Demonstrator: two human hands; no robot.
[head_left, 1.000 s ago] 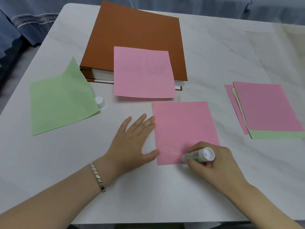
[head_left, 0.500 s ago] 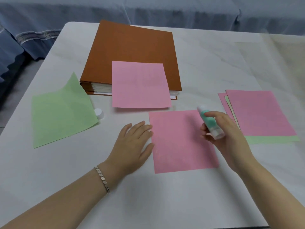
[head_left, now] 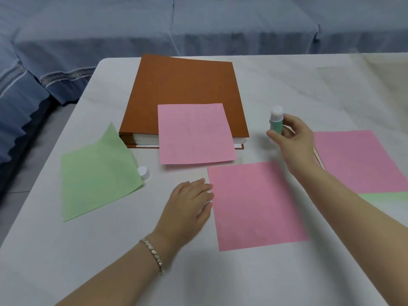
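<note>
A glue stick (head_left: 276, 122) is held upright by the right hand (head_left: 293, 140) beside a brown binder (head_left: 185, 89). The near pink sheet (head_left: 254, 204) is touched at its edge by the left hand (head_left: 187, 208)

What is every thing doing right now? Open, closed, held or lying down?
glue stick, uncapped, upright, held by right hand
cap, off, lying on table
binder, closed
far pink sheet, lying half on binder
near pink sheet, flat, left hand at its edge
green sheet, far corner lifted

Pink paper sheet (head_left: 254, 204), green-bodied, white-tipped glue stick (head_left: 276, 123) and pale green sheet (head_left: 97, 173) on a white, faintly grey-veined table (head_left: 287, 85). The binder (head_left: 183, 85) is rust-brown, the cap (head_left: 143, 171) white
</note>
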